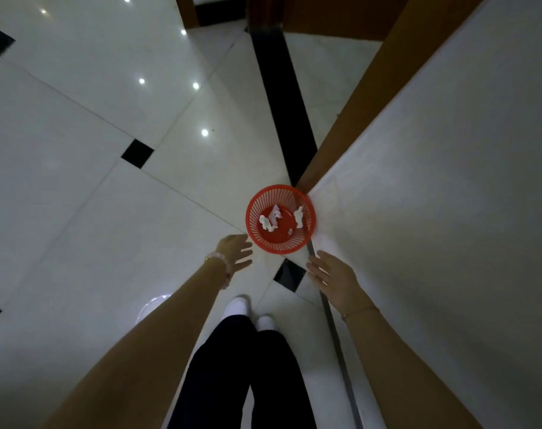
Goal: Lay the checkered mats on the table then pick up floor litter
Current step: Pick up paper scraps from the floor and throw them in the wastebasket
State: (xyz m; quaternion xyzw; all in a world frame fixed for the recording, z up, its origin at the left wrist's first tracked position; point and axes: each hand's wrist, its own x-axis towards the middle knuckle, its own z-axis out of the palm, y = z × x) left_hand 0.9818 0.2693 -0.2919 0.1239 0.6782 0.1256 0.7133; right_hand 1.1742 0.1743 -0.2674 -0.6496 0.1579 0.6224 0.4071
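One red basket (pixel 280 246) stands on the white tile floor (pixel 102 243), tucked against the corner where a white wall (pixel 433 181) meets a brown wooden trim (pixel 356 103). The litter lies inside it: four crumpled white paper scraps (pixel 299 216) can be made out on the basket's bottom, one of them tiny.

Two bare arms reach down toward the basket. The left hand (pixel 235 250) is just beside the basket's near-left rim, its fingers (pixel 245 253) spread and straight, grasping nothing. The right hand (pixel 333 278) hangs near the basket's near-right side, close to the wall, its fingers also released and empty. Neither hand touches the basket. One beaded bracelet (pixel 223 269) circles the left wrist, and one thin band (pixel 361 311) circles the right.

Below the hands are two white shoes (pixel 237 306) and dark trousers (pixel 232 382). Four small black square tiles (pixel 137 153) dot the floor, and one long black strip (pixel 282 103) runs away from the basket.
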